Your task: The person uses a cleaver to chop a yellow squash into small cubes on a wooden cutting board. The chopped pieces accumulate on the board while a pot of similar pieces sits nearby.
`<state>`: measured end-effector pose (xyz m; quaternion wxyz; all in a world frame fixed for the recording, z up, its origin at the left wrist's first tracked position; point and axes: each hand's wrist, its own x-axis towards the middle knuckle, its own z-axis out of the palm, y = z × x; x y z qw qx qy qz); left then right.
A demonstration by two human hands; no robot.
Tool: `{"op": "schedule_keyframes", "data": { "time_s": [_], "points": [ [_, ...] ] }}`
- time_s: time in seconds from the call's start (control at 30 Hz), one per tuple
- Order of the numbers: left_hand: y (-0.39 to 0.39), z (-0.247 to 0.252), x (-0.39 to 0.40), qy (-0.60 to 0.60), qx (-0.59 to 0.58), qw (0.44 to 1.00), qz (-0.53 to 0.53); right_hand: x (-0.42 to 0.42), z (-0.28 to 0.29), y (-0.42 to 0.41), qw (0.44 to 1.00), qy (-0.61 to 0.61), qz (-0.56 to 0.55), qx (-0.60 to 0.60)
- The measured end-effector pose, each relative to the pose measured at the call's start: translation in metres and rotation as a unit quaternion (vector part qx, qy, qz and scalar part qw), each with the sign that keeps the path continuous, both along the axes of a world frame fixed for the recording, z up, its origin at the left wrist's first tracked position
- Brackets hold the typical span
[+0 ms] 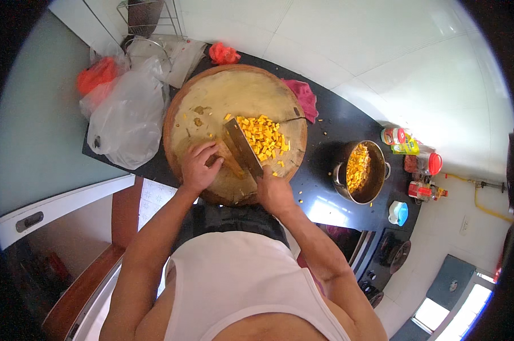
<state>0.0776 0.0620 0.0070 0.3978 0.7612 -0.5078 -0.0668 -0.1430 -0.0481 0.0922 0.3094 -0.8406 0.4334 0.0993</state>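
A large round wooden chopping block [235,91] stands before me on the dark counter. My right hand [276,194] grips the handle of a cleaver [243,149], whose broad blade slants across the block. Against the blade's right side lies a heap of small orange-yellow vegetable dice [263,136], perhaps pumpkin; a few pieces are scattered around it. My left hand [202,166] is over the block's left part, left of the blade, its fingers apart and nothing visible in it. Between that hand and the cleaver runs a wet-looking orange-brown streak [231,160].
A two-handled metal pot [350,194] with similar dice is to the right, near several jars [423,164] and a blue-lidded container [397,213]. White plastic bags [129,123] sit left. A pink cloth [304,98] and red bag [223,53] lie behind the block. A gas stove [385,260] is at lower right.
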Motion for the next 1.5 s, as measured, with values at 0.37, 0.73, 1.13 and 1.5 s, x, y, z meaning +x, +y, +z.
{"op": "schedule_keyframes", "data": {
  "time_s": [0.37, 0.73, 1.13, 1.5],
  "points": [
    [0.002, -0.007, 0.0, -0.004, -0.041, 0.999, 0.03, 0.01, 0.034, 0.009, 0.996, 0.042, 0.074, -0.02],
    [0.002, -0.007, 0.004, -0.01, -0.045, 0.999, 0.018, 0.019, 0.055, 0.008, 0.99, 0.096, 0.105, -0.011],
    [-0.003, -0.008, 0.003, 0.002, -0.06, 0.998, -0.012, 0.041, 0.02, -0.005, 0.98, 0.142, 0.137, 0.007],
    [-0.005, -0.012, 0.004, -0.011, -0.033, 0.999, 0.01, 0.026, -0.009, 0.012, 0.993, 0.058, 0.096, -0.039]
  ]
}}
